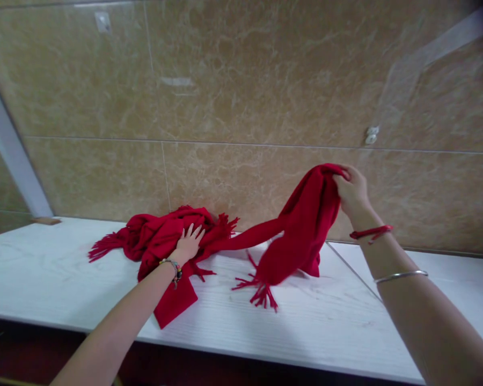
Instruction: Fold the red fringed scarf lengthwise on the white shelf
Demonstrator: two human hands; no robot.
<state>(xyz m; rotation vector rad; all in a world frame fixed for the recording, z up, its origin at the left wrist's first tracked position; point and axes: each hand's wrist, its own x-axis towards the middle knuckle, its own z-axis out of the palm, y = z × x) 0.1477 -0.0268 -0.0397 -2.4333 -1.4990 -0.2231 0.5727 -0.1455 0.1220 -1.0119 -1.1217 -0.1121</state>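
A red fringed scarf (301,230) hangs in folds from my right hand (352,190), whose fingers are closed on its upper edge above the table. Its fringed end droops to the left, near the white surface. From it a red strip of cloth runs left to a crumpled heap of red fringed cloth (153,236). On that heap my left hand (190,242) lies palm down with its fingers spread. A flat red corner juts out of the heap toward the front edge. Whether heap and hanging part are one scarf or several, I cannot tell.
The white wood-grain table (241,327) stands against a tan marble-tiled wall (265,80). A seam crosses the tabletop at the right. A small brown block (46,220) lies at the back left, below a pale vertical strip (14,145). A white wall fitting (372,135) sits above the right hand.
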